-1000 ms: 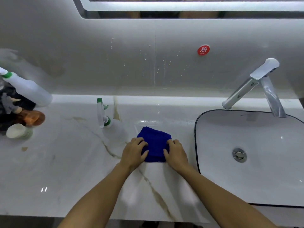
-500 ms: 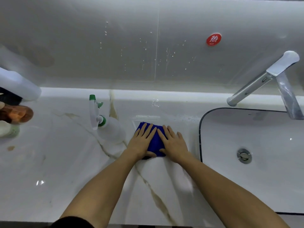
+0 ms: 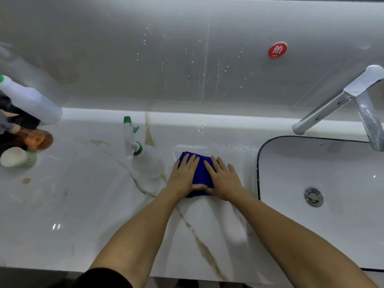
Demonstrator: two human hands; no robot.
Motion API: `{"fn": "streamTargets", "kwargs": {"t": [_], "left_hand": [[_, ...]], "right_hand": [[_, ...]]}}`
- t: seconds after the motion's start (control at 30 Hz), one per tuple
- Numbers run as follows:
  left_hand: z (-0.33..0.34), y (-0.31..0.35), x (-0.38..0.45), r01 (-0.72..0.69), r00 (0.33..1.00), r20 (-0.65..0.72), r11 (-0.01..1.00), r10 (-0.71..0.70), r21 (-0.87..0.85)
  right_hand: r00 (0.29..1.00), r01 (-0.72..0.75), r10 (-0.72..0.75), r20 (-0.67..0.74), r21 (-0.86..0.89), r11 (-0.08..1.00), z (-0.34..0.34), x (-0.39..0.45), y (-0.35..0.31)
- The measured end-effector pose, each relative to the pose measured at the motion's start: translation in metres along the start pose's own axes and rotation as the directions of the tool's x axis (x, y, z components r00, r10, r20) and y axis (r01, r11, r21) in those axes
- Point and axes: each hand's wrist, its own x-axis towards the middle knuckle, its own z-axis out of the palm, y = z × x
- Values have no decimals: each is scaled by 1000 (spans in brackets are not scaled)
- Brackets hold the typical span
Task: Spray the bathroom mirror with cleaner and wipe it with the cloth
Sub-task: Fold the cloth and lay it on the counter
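Note:
A folded blue cloth (image 3: 200,171) lies on the white marble counter (image 3: 72,204), just left of the sink. My left hand (image 3: 182,175) and my right hand (image 3: 224,177) both rest flat on top of it, fingers spread and pointing away from me, thumbs meeting at its near edge. The cloth's sides are hidden under my palms. A clear spray bottle (image 3: 145,163) with a white trigger and green nozzle stands a little left of my left hand, not touched. The mirror is out of view above the frame.
A white basin (image 3: 301,167) with a dark rim sits at the right, a chrome faucet (image 3: 332,104) over it. The wall behind carries water droplets and a red round sticker (image 3: 277,50). At the far left stand a white bottle (image 3: 31,100), a brown bottle (image 3: 35,139) and a small cup (image 3: 16,157).
My hands went from gripping the cloth's near edge to lying flat on top of it. The view tilted down, so the mirror's lower edge left the frame.

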Motion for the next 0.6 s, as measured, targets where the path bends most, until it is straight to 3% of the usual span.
{"fn": "streamTargets", "kwargs": {"t": [0.1, 0.2, 0.3, 0.37, 0.43, 0.5, 0.6], "left_hand": [[-4, 1, -20, -5, 933, -346, 959, -98, -285], [-6, 6, -50, -42, 823, -517, 884, -234, -466], [-5, 7, -84, 39, 659, -568, 776, -493, -629], [-7, -2, -100, 135, 521, -520, 666, -677, -733], [-21, -18, -108, 142, 439, -465, 570, -769, -809], [-43, -37, -106, 97, 440, -431, 519, -788, -849], [-76, -57, -93, 105, 584, -389, 542, -712, -834]], "right_hand": [[990, 29, -22, -139, 50, 998, -4, -6, -3], [941, 52, -11, -339, 114, 992, -10, -12, -9], [920, 38, 61, -388, 241, 970, -18, -18, -19], [931, 29, 80, -356, 291, 956, -23, -22, -23], [942, -4, 113, -316, 324, 946, -29, -25, -26], [956, -74, 167, -242, 352, 933, -33, -27, -26], [984, -142, 167, -58, 304, 942, -27, -32, -24]]}}
